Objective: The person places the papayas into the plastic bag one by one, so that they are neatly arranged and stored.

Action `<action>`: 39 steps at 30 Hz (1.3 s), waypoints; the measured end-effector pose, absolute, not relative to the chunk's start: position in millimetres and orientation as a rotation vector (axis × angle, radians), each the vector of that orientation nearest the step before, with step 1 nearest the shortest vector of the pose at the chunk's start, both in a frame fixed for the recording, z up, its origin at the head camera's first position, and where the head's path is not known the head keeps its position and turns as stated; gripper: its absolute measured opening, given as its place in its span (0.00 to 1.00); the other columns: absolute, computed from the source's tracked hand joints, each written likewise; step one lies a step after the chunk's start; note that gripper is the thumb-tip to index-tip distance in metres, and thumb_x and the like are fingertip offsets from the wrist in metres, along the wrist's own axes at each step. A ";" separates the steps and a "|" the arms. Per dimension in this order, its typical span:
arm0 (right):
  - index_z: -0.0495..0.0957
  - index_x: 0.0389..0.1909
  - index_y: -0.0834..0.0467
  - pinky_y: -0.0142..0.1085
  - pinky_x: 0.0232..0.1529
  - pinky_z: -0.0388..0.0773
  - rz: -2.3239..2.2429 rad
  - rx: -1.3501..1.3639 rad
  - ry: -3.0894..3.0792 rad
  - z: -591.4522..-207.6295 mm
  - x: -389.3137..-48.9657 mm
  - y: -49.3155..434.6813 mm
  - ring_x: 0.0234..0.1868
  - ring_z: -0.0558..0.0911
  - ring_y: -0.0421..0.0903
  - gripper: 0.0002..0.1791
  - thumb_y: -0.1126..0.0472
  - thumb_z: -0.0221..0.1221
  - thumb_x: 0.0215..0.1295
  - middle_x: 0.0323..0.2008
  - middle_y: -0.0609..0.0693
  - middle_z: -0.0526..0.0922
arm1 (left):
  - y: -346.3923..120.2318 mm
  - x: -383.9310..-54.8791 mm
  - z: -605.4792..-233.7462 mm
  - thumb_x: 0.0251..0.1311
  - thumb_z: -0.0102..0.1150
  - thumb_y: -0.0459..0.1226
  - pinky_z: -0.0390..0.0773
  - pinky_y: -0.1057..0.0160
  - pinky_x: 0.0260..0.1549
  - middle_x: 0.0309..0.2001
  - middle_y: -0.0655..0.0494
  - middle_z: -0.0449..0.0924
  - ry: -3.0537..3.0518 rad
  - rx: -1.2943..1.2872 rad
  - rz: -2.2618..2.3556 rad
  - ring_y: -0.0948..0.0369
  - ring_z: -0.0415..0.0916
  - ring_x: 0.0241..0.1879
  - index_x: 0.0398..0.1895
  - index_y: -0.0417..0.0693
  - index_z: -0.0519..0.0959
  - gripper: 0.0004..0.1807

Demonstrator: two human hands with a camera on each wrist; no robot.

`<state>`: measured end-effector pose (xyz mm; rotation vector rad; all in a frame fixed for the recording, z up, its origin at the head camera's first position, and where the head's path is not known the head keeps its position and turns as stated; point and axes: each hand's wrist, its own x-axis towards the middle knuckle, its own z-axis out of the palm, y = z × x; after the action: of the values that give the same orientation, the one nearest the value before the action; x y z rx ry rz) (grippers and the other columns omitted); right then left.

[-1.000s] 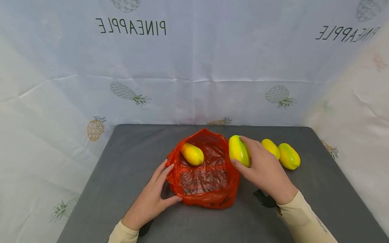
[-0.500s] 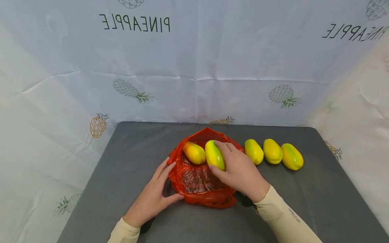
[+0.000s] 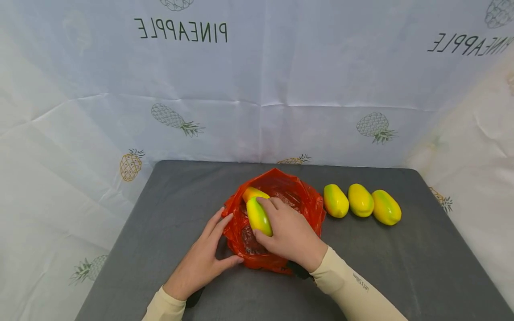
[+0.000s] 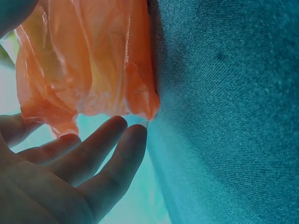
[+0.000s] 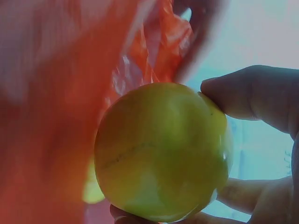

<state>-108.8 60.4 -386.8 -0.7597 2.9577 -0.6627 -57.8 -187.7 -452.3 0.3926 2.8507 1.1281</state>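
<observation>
A red plastic bag stands on the table with its mouth spread upward. My right hand holds a yellow-green mango over the bag's mouth, thumb on the near side and fingers on the far side. The right wrist view shows this mango's rounded end close up, with the thumb and fingers around it. Behind it another mango lies inside the bag, partly hidden. At the bag's left side my left hand touches the plastic with spread, relaxed fingers; its thumb reaches the front rim.
To the right of the bag, a row of mangoes lies on the grey table: one nearest the bag, one in the middle and one at the far right. A pineapple-printed cloth hangs behind the table.
My right hand has carried the mango leftward from the bag's right edge to over its mouth, near the one inside. The left hand stays at the bag's left side.
</observation>
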 end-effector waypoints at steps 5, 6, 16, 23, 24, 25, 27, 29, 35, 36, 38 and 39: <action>0.72 0.77 0.54 0.39 0.44 0.86 -0.654 -0.782 2.939 -394.8 -107.4 49.7 0.43 0.81 0.43 0.42 0.42 0.71 0.65 0.61 0.51 0.83 | -188.0 -57.4 -451.7 0.53 0.84 0.56 0.80 0.46 0.70 0.89 0.61 0.45 2.865 0.402 1.130 0.52 0.67 0.81 0.87 0.63 0.58 0.61; 0.72 0.77 0.53 0.39 0.43 0.86 -0.649 -0.786 2.939 -396.4 -107.1 48.0 0.43 0.81 0.43 0.42 0.42 0.71 0.65 0.61 0.51 0.83 | -188.0 -57.3 -451.7 0.53 0.84 0.56 0.80 0.46 0.70 0.89 0.61 0.46 2.867 0.405 1.130 0.52 0.67 0.80 0.87 0.63 0.57 0.61; 0.74 0.75 0.53 0.37 0.38 0.85 -0.583 -0.807 2.935 -412.4 -105.8 37.4 0.38 0.80 0.42 0.41 0.41 0.71 0.65 0.57 0.51 0.84 | -186.6 -56.3 -451.6 0.54 0.84 0.56 0.79 0.44 0.71 0.89 0.62 0.46 2.864 0.402 1.128 0.52 0.66 0.80 0.88 0.66 0.57 0.61; 0.73 0.75 0.53 0.38 0.38 0.85 -0.557 -0.810 2.908 -419.0 -106.2 30.9 0.38 0.80 0.43 0.41 0.42 0.71 0.64 0.55 0.51 0.84 | -187.7 -55.4 -451.6 0.53 0.84 0.55 0.79 0.44 0.71 0.89 0.62 0.45 2.861 0.398 1.136 0.53 0.67 0.80 0.88 0.65 0.57 0.61; 0.73 0.75 0.53 0.38 0.37 0.86 -0.551 -0.809 2.905 -420.0 -106.4 29.8 0.38 0.80 0.43 0.41 0.42 0.71 0.64 0.55 0.52 0.84 | -187.9 -55.1 -451.8 0.53 0.84 0.54 0.79 0.44 0.71 0.89 0.62 0.45 2.859 0.394 1.138 0.52 0.67 0.80 0.88 0.64 0.57 0.61; 0.73 0.75 0.53 0.39 0.38 0.86 -0.547 -0.807 2.900 -421.1 -106.6 29.3 0.38 0.80 0.43 0.41 0.42 0.71 0.64 0.55 0.52 0.84 | -187.9 -55.0 -451.8 0.53 0.84 0.54 0.79 0.44 0.71 0.89 0.62 0.45 2.856 0.390 1.139 0.52 0.66 0.80 0.88 0.64 0.57 0.61; 0.73 0.75 0.53 0.40 0.38 0.87 -0.544 -0.803 2.894 -423.2 -107.0 28.4 0.38 0.81 0.44 0.41 0.43 0.72 0.64 0.55 0.52 0.84 | -187.8 -54.9 -452.2 0.53 0.84 0.54 0.79 0.44 0.71 0.89 0.61 0.45 2.852 0.385 1.137 0.52 0.66 0.80 0.88 0.63 0.57 0.61; 0.73 0.75 0.53 0.40 0.39 0.87 -0.539 -0.805 2.892 -425.1 -107.3 28.0 0.38 0.80 0.44 0.41 0.43 0.72 0.64 0.54 0.52 0.84 | -187.3 -54.7 -452.5 0.54 0.84 0.55 0.79 0.43 0.71 0.89 0.60 0.45 2.845 0.382 1.135 0.51 0.67 0.80 0.88 0.63 0.57 0.61; 0.74 0.75 0.55 0.39 0.37 0.87 -0.536 -0.837 2.894 -429.3 -108.5 28.0 0.35 0.79 0.43 0.41 0.43 0.72 0.63 0.52 0.53 0.84 | -185.8 -54.8 -452.7 0.54 0.84 0.56 0.78 0.42 0.71 0.89 0.61 0.45 2.816 0.350 1.127 0.51 0.68 0.79 0.88 0.65 0.57 0.61; 0.74 0.75 0.55 0.39 0.37 0.87 -0.535 -0.843 2.896 -429.9 -108.7 28.1 0.35 0.79 0.43 0.41 0.43 0.72 0.63 0.52 0.53 0.84 | -185.6 -55.1 -452.7 0.53 0.84 0.56 0.78 0.42 0.72 0.89 0.61 0.45 2.813 0.346 1.126 0.52 0.68 0.79 0.88 0.65 0.57 0.61; 0.74 0.75 0.56 0.39 0.38 0.88 -0.531 -0.851 2.896 -431.1 -108.9 28.4 0.35 0.80 0.43 0.42 0.43 0.73 0.63 0.52 0.53 0.84 | -185.5 -55.5 -452.4 0.53 0.84 0.55 0.77 0.43 0.72 0.89 0.62 0.44 2.807 0.346 1.129 0.52 0.67 0.80 0.88 0.65 0.57 0.61; 0.74 0.75 0.56 0.40 0.38 0.88 -0.529 -0.851 2.897 -431.5 -109.0 28.6 0.35 0.80 0.44 0.42 0.43 0.73 0.63 0.52 0.54 0.84 | -185.5 -55.6 -452.2 0.53 0.84 0.55 0.77 0.43 0.73 0.89 0.63 0.44 2.808 0.352 1.129 0.52 0.66 0.80 0.88 0.65 0.57 0.61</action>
<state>-109.0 28.6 -431.5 -0.8513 2.8965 -0.5288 -55.6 -185.5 -452.2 0.3517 2.8080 1.1289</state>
